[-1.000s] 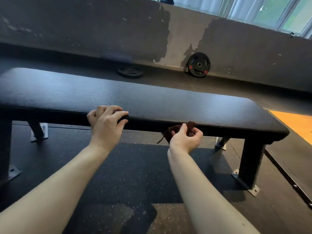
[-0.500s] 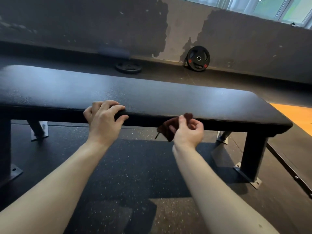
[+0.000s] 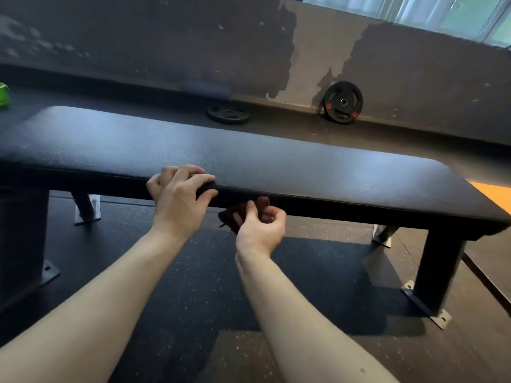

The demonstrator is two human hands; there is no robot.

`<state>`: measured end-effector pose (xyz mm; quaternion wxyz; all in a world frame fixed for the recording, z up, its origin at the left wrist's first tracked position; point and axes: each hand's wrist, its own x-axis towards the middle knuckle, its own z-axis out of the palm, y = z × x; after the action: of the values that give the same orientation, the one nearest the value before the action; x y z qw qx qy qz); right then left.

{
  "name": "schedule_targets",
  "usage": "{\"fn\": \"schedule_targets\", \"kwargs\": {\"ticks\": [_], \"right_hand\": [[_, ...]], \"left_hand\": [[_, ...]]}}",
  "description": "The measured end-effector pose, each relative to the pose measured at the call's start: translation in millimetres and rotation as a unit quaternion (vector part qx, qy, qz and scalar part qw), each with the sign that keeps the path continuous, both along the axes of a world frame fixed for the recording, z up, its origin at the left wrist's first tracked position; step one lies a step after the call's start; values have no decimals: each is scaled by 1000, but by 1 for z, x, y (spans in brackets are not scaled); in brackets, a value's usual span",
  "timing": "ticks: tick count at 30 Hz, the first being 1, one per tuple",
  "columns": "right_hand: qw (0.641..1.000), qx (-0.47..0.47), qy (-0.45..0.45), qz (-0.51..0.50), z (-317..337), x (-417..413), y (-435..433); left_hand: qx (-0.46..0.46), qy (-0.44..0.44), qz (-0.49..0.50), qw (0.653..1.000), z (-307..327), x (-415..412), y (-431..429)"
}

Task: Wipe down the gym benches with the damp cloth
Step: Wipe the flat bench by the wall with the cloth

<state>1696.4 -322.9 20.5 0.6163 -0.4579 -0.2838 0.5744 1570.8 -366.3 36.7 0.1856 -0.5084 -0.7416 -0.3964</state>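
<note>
"Fingers (image 3: 272, 217) on the right hand (image 3: 261, 226), what are they doing?"

"Curled in, thumb up, pinching the cloth (image 3: 235, 217) in a bunch. It's dark and reddish, held up against the near side of the bench (image 3: 276, 158) pad, just under the top lip."

"And the left hand (image 3: 179, 201)?"

"Hooked over the pad's near edge, fingers on top and thumb at the side, gripping it. It sits just left of the right hand, close to the cloth. I can't tell whether they touch."

"Which way does the bench run from there?"

"Its long axis goes left to right across the view. From the cloth, a long stretch of the side lies to the right, out to the end above the leg (image 3: 439, 272). To the left, the other hand is right beside it."

"So which hand wipes?"

"The right one, I'd say. It has the cloth and is nearer the right end. A stroke to the right would follow the edge with nothing in the way. A stroke to the left would meet the left hand at once, so that hand would need to lift or slide."

"Is the top done?"

"Can't tell. It has a sheen, but that may only be window light."

"Anything nearby?"

"Two plates by the wall, one flat (image 3: 229, 114) and one leaning (image 3: 343, 102), well apart from the hands."
</note>
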Motion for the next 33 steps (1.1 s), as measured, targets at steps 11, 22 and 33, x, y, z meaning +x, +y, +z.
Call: {"fn": "schedule_targets", "kwargs": {"ticks": [11,22,33], "right_hand": [[994,10,-2,-105,38,78,35],[996,-58,57,26,11,-37,-24],[995,-22,36,-85,43,40,19]], "left_hand": [[16,-10,1,1000,-2,-5,-3],[26,-2,16,1000,-2,-30,-16],[33,-7,16,999,-6,-33,-17]]}}
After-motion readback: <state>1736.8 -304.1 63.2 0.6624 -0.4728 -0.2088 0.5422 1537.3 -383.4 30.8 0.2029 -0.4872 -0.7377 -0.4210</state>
